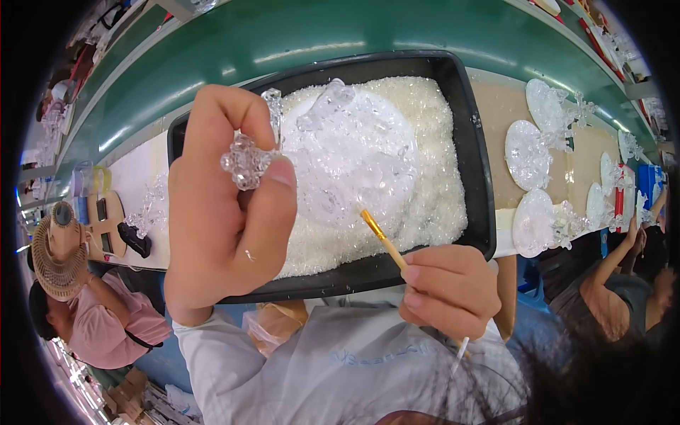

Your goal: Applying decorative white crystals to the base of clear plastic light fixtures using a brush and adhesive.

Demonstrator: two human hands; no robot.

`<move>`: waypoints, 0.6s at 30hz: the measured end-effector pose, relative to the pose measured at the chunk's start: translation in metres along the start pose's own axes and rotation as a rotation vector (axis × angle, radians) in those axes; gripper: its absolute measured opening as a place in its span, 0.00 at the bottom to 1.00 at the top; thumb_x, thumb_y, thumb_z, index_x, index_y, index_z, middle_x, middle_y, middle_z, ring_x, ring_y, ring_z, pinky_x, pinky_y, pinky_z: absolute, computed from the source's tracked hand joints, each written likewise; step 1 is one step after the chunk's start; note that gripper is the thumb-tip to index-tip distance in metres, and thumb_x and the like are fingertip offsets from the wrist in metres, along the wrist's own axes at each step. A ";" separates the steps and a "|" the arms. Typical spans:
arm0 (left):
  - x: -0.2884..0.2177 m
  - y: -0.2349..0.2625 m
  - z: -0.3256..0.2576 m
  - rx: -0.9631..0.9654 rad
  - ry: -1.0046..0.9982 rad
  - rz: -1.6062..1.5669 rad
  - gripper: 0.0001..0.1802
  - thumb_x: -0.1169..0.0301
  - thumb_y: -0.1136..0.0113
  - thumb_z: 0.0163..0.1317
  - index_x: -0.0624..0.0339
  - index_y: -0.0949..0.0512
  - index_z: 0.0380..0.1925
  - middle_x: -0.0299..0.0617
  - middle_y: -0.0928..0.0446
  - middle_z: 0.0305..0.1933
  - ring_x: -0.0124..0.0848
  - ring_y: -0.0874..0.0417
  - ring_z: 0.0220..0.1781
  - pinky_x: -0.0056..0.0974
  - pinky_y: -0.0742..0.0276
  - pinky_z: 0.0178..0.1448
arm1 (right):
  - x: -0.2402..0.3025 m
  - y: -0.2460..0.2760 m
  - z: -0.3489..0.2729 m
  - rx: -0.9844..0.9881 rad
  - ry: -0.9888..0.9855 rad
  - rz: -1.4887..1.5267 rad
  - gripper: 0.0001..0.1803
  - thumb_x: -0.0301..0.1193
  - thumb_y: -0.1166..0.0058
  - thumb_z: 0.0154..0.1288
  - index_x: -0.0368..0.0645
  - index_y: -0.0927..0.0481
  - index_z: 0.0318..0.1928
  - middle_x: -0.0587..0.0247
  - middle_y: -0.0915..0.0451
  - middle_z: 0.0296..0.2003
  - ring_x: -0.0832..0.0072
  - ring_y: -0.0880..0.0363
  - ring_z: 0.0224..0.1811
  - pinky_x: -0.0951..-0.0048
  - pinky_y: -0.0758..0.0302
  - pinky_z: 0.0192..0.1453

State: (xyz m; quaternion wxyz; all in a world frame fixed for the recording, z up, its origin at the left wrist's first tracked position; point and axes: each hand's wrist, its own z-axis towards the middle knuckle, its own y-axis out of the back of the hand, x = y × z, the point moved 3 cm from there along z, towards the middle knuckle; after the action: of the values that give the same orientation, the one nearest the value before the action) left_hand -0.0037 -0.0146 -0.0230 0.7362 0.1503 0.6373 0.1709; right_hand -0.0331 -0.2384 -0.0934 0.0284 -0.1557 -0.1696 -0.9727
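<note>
Left hand (227, 205) was raised over the near-left corner of the black tray (476, 177), grip closed on a small clear crystal piece (249, 157), pinched between thumb and forefinger. The piece looked like a cluster of faceted beads with a short clear stem sticking up behind the fingertip. Right hand (448, 289) sat just below the tray's near rim, grip closed around a thin yellow-handled brush (384, 241), tip pointing up-left into the tray.

The tray was filled with white granules (439, 191); a heap of clear crystal parts (354, 152) lay in its middle, just right of the held piece. Right of the tray, on the bench (499, 106), lay several clear round discs with crystal attachments (531, 152). Other people sat left and right of the tray, apart from these hands.

Judgement: the crystal piece was probably light, stiff and brittle, glass or acrylic, with smooth facets that could slip. The bead cluster seemed the safest place to pinch; the thin stem looked likely to snap under side load. The brush was light and rigid, best held near mid-handle.
</note>
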 end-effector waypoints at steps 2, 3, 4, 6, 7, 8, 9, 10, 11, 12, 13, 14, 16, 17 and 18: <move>0.000 0.000 0.000 -0.054 -0.017 -0.042 0.08 0.81 0.50 0.60 0.62 0.34 0.40 0.29 0.37 0.23 0.16 0.43 0.22 0.26 0.46 0.27 | 0.002 0.000 0.004 0.025 -0.013 -0.019 0.14 0.24 0.32 0.53 0.33 0.24 0.37 0.48 0.19 0.30 0.59 0.18 0.25 0.68 0.16 0.25; 0.000 0.000 0.000 -0.055 -0.023 -0.046 0.08 0.81 0.50 0.60 0.62 0.34 0.40 0.29 0.37 0.23 0.16 0.43 0.22 0.26 0.46 0.27 | 0.003 -0.001 0.005 0.047 -0.033 -0.036 0.14 0.24 0.32 0.53 0.33 0.23 0.37 0.49 0.19 0.31 0.59 0.17 0.25 0.68 0.16 0.26; 0.000 0.000 0.000 -0.063 -0.030 -0.038 0.08 0.81 0.50 0.60 0.62 0.33 0.39 0.30 0.37 0.24 0.16 0.42 0.22 0.26 0.46 0.27 | 0.004 -0.002 0.004 0.048 -0.029 -0.042 0.14 0.24 0.32 0.53 0.33 0.23 0.37 0.49 0.19 0.31 0.59 0.17 0.25 0.68 0.16 0.26; 0.000 0.000 -0.001 -0.070 -0.042 -0.031 0.08 0.81 0.50 0.60 0.63 0.33 0.39 0.30 0.37 0.24 0.16 0.42 0.23 0.26 0.46 0.27 | 0.007 -0.003 0.002 0.015 -0.006 -0.049 0.13 0.23 0.32 0.53 0.34 0.23 0.36 0.50 0.19 0.31 0.59 0.16 0.27 0.70 0.16 0.26; 0.001 0.001 -0.003 -0.080 -0.025 -0.021 0.08 0.81 0.49 0.59 0.63 0.33 0.39 0.31 0.37 0.25 0.17 0.42 0.24 0.26 0.46 0.27 | 0.007 -0.003 0.002 0.013 -0.003 -0.052 0.13 0.23 0.32 0.53 0.34 0.23 0.36 0.50 0.19 0.31 0.59 0.16 0.27 0.70 0.16 0.26; 0.002 0.002 -0.004 -0.089 -0.008 -0.011 0.09 0.82 0.49 0.59 0.63 0.33 0.39 0.32 0.37 0.26 0.17 0.42 0.24 0.27 0.45 0.28 | 0.007 -0.003 0.003 0.019 -0.014 -0.048 0.13 0.24 0.32 0.53 0.34 0.23 0.36 0.50 0.19 0.31 0.59 0.16 0.27 0.69 0.15 0.27; 0.001 0.002 -0.004 -0.085 -0.013 -0.010 0.09 0.82 0.49 0.59 0.63 0.33 0.39 0.32 0.37 0.26 0.17 0.42 0.24 0.27 0.45 0.28 | 0.007 -0.003 0.004 0.024 -0.027 -0.045 0.13 0.25 0.32 0.54 0.34 0.22 0.36 0.51 0.19 0.31 0.59 0.16 0.27 0.69 0.15 0.27; 0.001 0.001 -0.005 -0.087 0.024 -0.010 0.09 0.82 0.49 0.58 0.63 0.33 0.39 0.33 0.37 0.27 0.18 0.41 0.25 0.27 0.45 0.29 | 0.007 -0.004 0.004 0.021 -0.027 -0.052 0.13 0.25 0.32 0.54 0.34 0.22 0.36 0.51 0.19 0.31 0.59 0.16 0.27 0.69 0.15 0.27; 0.000 0.001 -0.005 -0.088 0.061 -0.008 0.09 0.82 0.49 0.57 0.64 0.33 0.39 0.34 0.36 0.28 0.19 0.41 0.26 0.27 0.45 0.29 | 0.008 -0.003 0.003 -0.004 -0.010 -0.049 0.10 0.22 0.36 0.52 0.34 0.23 0.34 0.50 0.19 0.32 0.59 0.16 0.29 0.68 0.14 0.30; -0.002 0.000 -0.006 -0.084 0.056 -0.007 0.09 0.82 0.49 0.57 0.64 0.33 0.39 0.34 0.36 0.28 0.19 0.41 0.26 0.27 0.45 0.29 | 0.008 -0.003 0.003 -0.029 0.008 -0.044 0.08 0.19 0.40 0.50 0.33 0.23 0.33 0.50 0.18 0.32 0.60 0.16 0.32 0.67 0.13 0.33; -0.003 -0.001 -0.007 -0.090 0.095 -0.039 0.09 0.81 0.49 0.57 0.63 0.33 0.38 0.34 0.36 0.28 0.19 0.41 0.27 0.27 0.44 0.30 | 0.008 -0.003 0.003 -0.033 0.008 -0.049 0.08 0.19 0.40 0.50 0.33 0.23 0.33 0.50 0.18 0.32 0.60 0.16 0.32 0.67 0.13 0.33; -0.003 -0.002 -0.008 -0.095 0.135 -0.072 0.09 0.81 0.48 0.56 0.63 0.33 0.38 0.34 0.37 0.29 0.20 0.41 0.28 0.27 0.44 0.31 | 0.007 -0.003 0.003 -0.018 -0.001 -0.014 0.08 0.19 0.40 0.50 0.33 0.23 0.33 0.50 0.19 0.32 0.60 0.16 0.31 0.67 0.13 0.34; -0.002 -0.001 -0.008 -0.104 0.084 -0.049 0.09 0.81 0.48 0.56 0.63 0.34 0.37 0.34 0.37 0.29 0.20 0.41 0.28 0.27 0.44 0.31 | 0.006 -0.003 0.005 -0.010 -0.011 0.015 0.08 0.19 0.40 0.50 0.33 0.24 0.33 0.50 0.19 0.32 0.60 0.16 0.31 0.68 0.13 0.34; -0.001 -0.001 -0.008 -0.118 0.038 -0.030 0.10 0.81 0.49 0.56 0.63 0.34 0.37 0.34 0.37 0.28 0.20 0.41 0.28 0.27 0.45 0.31 | 0.006 -0.003 0.005 -0.008 -0.003 0.013 0.08 0.19 0.40 0.50 0.33 0.24 0.33 0.50 0.19 0.32 0.61 0.16 0.31 0.68 0.13 0.35; 0.000 -0.001 -0.009 -0.111 0.030 -0.026 0.10 0.81 0.49 0.56 0.63 0.34 0.37 0.34 0.37 0.28 0.20 0.41 0.28 0.27 0.45 0.31 | 0.006 -0.003 0.004 -0.008 0.008 0.008 0.08 0.19 0.40 0.51 0.33 0.24 0.33 0.50 0.19 0.32 0.61 0.16 0.31 0.68 0.13 0.35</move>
State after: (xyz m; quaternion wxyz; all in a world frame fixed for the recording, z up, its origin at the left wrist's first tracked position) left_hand -0.0124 -0.0155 -0.0251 0.7360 0.0981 0.6397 0.1986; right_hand -0.0380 -0.2343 -0.0885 0.0322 -0.1525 -0.1648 -0.9739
